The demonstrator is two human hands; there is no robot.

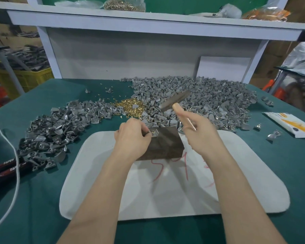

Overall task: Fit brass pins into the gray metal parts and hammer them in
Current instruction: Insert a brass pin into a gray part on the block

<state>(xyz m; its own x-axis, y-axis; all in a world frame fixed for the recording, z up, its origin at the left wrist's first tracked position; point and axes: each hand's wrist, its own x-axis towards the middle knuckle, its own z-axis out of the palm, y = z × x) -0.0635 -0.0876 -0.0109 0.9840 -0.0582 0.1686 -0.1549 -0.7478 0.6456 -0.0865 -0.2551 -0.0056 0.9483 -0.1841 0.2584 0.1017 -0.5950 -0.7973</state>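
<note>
Two bare forearms enter from the bottom edge, cut off near the elbows, over a white pad with rounded corners [113,191] that lies on a green cloth-covered table [33,199]. Red handwriting on the pad is partly covered and unreadable. On the pad sits a dark brown rectangular block [167,147]. The left hand [132,134], fingers curled, pinches a small gray metal part [155,134] at the block's far edge. A brass pin [153,132] shows on it, though the fingers hide most of the part. The right hand [199,132] grips a wooden-handled hammer [174,101], raised above the block and blurred. Beyond lie a loose pile of brass pins [130,106] and broad heaps of gray metal parts [215,97].
</note>
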